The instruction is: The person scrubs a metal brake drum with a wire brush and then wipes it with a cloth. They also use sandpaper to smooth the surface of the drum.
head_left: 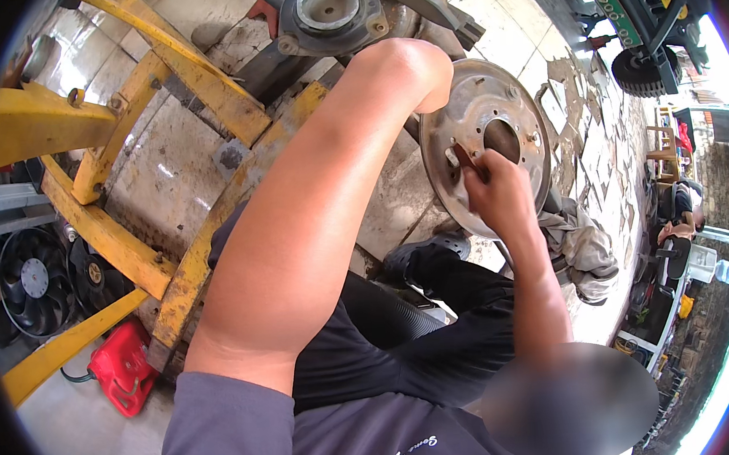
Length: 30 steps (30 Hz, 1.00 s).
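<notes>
My right hand (501, 191) is closed on a flat reddish-brown piece (463, 155), whose exact kind I cannot make out. It holds the piece against the face of a round, rust-stained metal plate (450, 120) with a large centre hole and several small ones. My left arm reaches up across the middle, and my left hand (432, 83) bends down by the plate's upper left edge. Its fingers are hidden, so what they hold cannot be told. Just beyond it sits a greasy metal part with a round ring (328, 6) and bolts.
A worn yellow steel frame (191, 290) fills the left, with black fans (34, 276) and a red container (123, 369) beside it. A grey cloth (586, 250) lies right of the plate. A vehicle (641, 14) stands far right; another person (683, 209) is below it.
</notes>
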Available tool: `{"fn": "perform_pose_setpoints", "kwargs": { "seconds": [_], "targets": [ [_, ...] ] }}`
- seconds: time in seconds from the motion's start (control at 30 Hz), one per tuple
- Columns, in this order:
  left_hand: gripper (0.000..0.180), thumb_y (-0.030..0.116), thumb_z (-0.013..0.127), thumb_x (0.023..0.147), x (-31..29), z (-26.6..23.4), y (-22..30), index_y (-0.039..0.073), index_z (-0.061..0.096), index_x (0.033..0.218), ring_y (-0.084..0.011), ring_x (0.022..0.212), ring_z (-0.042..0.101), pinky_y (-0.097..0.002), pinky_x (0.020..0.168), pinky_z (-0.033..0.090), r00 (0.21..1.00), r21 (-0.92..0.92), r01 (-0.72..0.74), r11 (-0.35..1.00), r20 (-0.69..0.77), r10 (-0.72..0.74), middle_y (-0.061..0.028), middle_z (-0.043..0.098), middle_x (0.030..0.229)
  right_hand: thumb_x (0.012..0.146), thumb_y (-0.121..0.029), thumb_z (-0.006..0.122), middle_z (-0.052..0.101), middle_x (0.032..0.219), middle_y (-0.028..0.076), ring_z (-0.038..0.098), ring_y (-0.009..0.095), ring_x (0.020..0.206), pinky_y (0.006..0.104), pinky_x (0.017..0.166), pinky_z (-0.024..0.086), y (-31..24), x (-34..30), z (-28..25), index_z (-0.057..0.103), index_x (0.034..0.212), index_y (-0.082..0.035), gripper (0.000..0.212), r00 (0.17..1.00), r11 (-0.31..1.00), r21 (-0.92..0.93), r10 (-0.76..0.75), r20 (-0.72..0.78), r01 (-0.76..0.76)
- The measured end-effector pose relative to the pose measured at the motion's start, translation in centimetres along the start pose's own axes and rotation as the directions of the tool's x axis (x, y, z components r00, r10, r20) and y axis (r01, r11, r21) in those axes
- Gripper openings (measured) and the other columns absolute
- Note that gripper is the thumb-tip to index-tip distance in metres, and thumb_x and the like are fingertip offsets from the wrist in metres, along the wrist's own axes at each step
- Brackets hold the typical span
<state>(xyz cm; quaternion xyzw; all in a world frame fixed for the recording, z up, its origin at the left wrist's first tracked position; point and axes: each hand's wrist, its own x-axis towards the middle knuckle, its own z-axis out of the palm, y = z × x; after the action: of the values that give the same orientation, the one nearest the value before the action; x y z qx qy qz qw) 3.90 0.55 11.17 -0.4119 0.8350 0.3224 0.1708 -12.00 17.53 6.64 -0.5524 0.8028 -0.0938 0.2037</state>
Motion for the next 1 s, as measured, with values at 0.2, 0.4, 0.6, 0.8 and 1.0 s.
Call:
{"fn": "perform_pose_setpoints", "kwargs": {
  "seconds": [0.2,0.4,0.6,0.8,1.0],
  "targets": [
    [0.035,0.025,0.055,0.1,-0.2,0.0,0.1,-0.001,0.071,0.117,-0.0357,0.111,0.068,-0.0452,0.094,0.054,1.0,0.0,-0.005,1.0,0.013,0.005,-0.0183,0.07,0.122,0.088,-0.012,0.069,0.068,0.079,0.02,0.067,0.041,0.075,0.0486,0.068,0.052,1.6,-0.9,1.4,0.065,0.086,0.0,0.013,0.979,0.992,-0.024,-0.124,-0.16,0.121],
    [0.036,0.027,0.055,0.1,0.5,0.1,0.5,0.001,0.071,0.118,-0.0349,0.11,0.068,-0.0449,0.096,0.053,0.999,0.059,-0.027,0.998,0.03,0.025,-0.0173,0.07,0.121,0.09,-0.016,0.067,0.066,0.083,0.019,0.066,0.042,0.079,0.0525,0.07,0.052,1.2,3.3,2.5,0.06,0.084,-0.003,0.016,0.911,0.942,-0.183,-0.321,-0.26,0.28],
    [0.037,0.027,0.054,0.101,1.0,0.2,0.3,-0.001,0.072,0.115,-0.0352,0.109,0.068,-0.046,0.096,0.053,1.0,0.025,-0.004,1.0,0.03,0.003,-0.0188,0.071,0.119,0.089,-0.013,0.068,0.065,0.085,0.014,0.067,0.038,0.077,0.0492,0.068,0.053,3.1,-2.2,1.9,0.061,0.086,-0.007,0.01,0.914,0.92,-0.232,-0.362,-0.185,0.317],
    [0.038,0.028,0.053,0.101,0.8,0.6,0.1,-0.002,0.072,0.115,-0.0361,0.109,0.068,-0.0459,0.095,0.053,0.999,0.024,-0.041,0.999,0.031,0.041,-0.0207,0.07,0.119,0.088,-0.011,0.069,0.063,0.086,0.014,0.066,0.038,0.079,0.0476,0.068,0.053,1.9,1.7,2.5,0.064,0.092,-0.007,0.008,0.887,0.898,-0.268,-0.408,-0.214,0.349],
    [0.039,0.029,0.053,0.102,0.9,0.3,-0.4,-0.002,0.071,0.117,-0.0357,0.109,0.068,-0.0452,0.095,0.054,0.999,0.018,-0.028,0.999,0.026,0.027,-0.0206,0.071,0.118,0.087,-0.011,0.069,0.062,0.085,0.01,0.067,0.033,0.08,0.0453,0.07,0.056,4.2,-0.9,1.3,0.061,0.089,-0.008,0.009,0.857,0.846,-0.278,-0.501,-0.122,0.455]
  ]
}}
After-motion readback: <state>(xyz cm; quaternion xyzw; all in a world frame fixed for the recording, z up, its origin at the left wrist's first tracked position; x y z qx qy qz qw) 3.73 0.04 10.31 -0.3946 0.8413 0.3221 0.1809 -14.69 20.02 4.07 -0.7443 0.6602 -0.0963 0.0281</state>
